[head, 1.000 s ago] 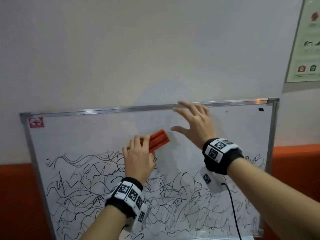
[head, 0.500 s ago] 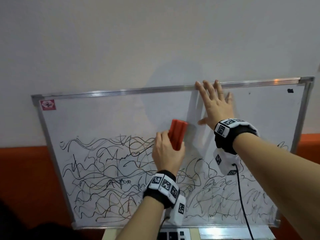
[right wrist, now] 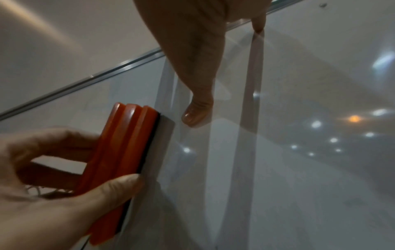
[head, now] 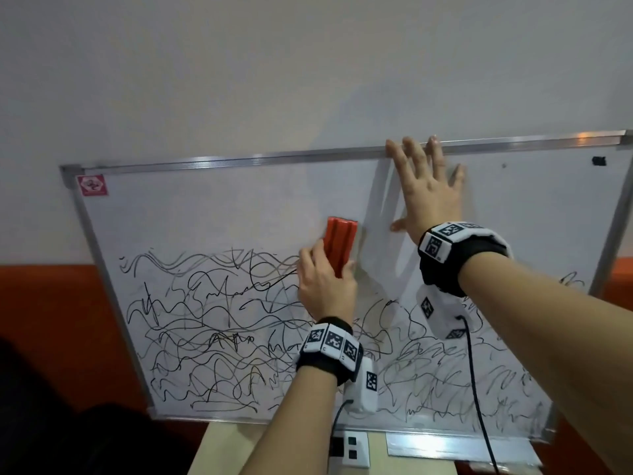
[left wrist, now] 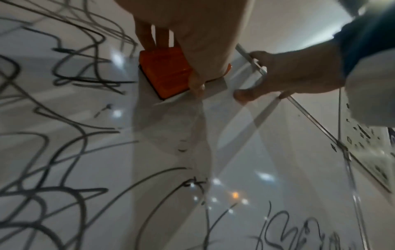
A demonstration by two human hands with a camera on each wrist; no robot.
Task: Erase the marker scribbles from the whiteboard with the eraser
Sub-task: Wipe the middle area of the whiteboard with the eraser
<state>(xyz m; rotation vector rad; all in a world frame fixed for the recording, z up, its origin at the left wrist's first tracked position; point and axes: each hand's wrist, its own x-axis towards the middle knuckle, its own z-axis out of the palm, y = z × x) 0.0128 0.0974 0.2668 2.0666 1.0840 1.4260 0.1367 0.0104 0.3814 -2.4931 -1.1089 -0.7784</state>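
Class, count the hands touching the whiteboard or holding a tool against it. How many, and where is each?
2. The left hand grips the red eraser mid-board; the right hand lies flat near the whiteboard top edge.

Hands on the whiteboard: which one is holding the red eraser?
The left hand grips the red plastic eraser; the right hand lies flat and spread on the white board's top edge.

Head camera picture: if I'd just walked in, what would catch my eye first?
Probably the tangle of black marker scribbles covering the lower half of the whiteboard, whose upper half is clean. Next, the bright orange-red eraser near the board's middle, gripped by the left hand at the scribbles' top edge. The right hand lies flat with spread fingers against the board's top edge.
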